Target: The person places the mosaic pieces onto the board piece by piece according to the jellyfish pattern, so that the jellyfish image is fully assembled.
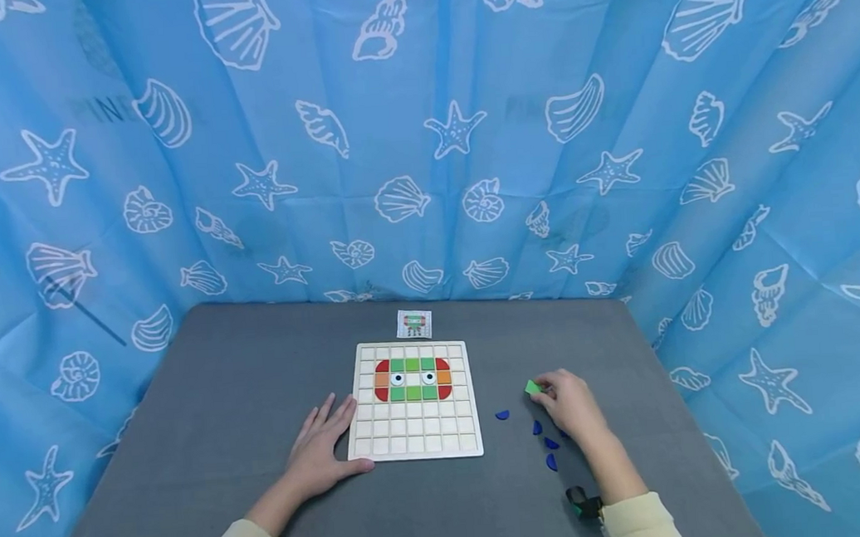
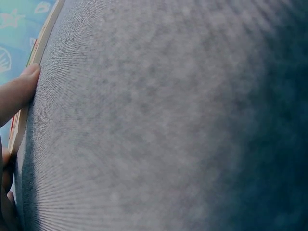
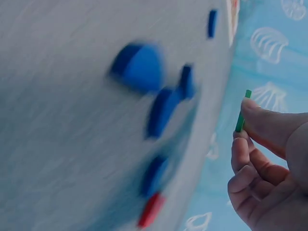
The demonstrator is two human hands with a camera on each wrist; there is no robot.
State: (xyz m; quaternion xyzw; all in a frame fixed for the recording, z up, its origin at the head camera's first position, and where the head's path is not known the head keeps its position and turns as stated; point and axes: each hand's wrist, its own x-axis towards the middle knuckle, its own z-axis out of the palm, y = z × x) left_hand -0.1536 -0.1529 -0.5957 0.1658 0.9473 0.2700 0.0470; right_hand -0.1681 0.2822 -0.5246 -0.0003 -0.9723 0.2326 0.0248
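Green tile (image 1: 532,387) pinched in the right hand (image 1: 570,404) fingers above the grey table (image 1: 222,399); flat, relaxed left hand (image 1: 323,451) steadies the grid board (image 1: 417,448). A thin-edge grip risks dropping it.

Bright, even, soft-shadowed light; head view bows at edges, wrist views blurred.

Board (image 1: 416,444) mid-table (image 1: 188,452) — card (image 1: 414,324) behind it, loose pieces (image 1: 543,444) to its right.

A blue seashell-print curtain (image 1: 465,133) surrounds the grey table (image 1: 208,417), where a small, possibly pictured card (image 1: 414,324) lies.
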